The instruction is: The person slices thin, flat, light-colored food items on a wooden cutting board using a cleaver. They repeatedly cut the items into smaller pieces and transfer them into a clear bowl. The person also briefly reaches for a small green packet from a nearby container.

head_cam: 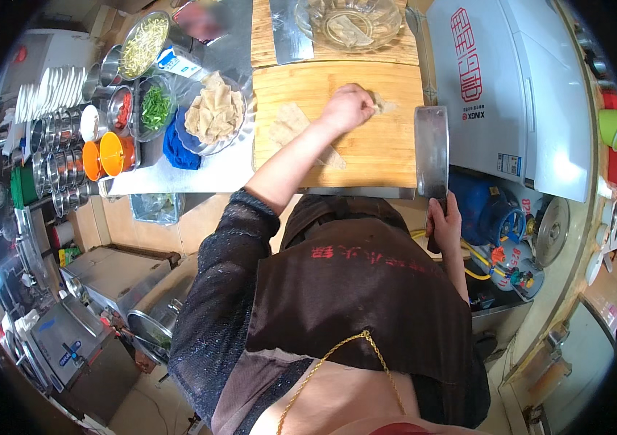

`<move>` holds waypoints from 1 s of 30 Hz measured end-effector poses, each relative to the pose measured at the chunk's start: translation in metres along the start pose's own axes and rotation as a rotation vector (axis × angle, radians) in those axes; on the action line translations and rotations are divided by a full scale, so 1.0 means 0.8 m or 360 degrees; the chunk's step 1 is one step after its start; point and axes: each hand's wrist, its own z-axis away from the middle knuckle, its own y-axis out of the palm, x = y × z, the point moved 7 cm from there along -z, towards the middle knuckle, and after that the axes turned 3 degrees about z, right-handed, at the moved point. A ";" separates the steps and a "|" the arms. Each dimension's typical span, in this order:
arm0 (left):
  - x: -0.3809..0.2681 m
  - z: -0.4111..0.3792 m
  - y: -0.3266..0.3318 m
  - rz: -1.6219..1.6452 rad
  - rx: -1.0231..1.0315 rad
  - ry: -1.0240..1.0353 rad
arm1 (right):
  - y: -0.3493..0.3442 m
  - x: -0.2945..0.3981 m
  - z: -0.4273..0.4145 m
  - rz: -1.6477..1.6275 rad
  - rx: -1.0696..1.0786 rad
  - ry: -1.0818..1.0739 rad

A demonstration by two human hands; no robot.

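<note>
My left hand reaches over the bamboo cutting board, its fingers pinched at a small piece of thin tofu-skin-like sheet. My right hand grips the handle of a broad cleaver, whose blade lies along the board's right edge. Larger pieces of the thin sheet lie on the board, partly hidden under my left forearm. Left of the board, a clear bowl is heaped with similar pieces. A glass bowl at the top holds one more piece.
Another cleaver blade lies beside the glass bowl. At left are bean sprouts in a steel bowl, chopped greens, orange cups and a blue cloth. A white appliance and a blue gas cylinder stand at right.
</note>
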 end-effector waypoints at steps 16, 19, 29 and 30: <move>-0.013 0.110 -0.218 -0.0177 -0.0982 -0.0173 | 0.029 0.014 -0.012 0.0210 0.0184 -0.0040; 0.038 0.147 -0.300 -0.0566 -0.1145 -0.0362 | 0.040 0.020 -0.020 0.0276 0.0228 -0.0040; 0.104 0.137 -0.143 -0.0765 -0.0196 -0.0951 | 0.067 0.041 -0.030 0.0360 0.0356 0.0010; 0.098 0.131 -0.136 -0.0973 -0.0154 -0.0948 | 0.067 0.039 -0.029 0.0366 0.0345 -0.0001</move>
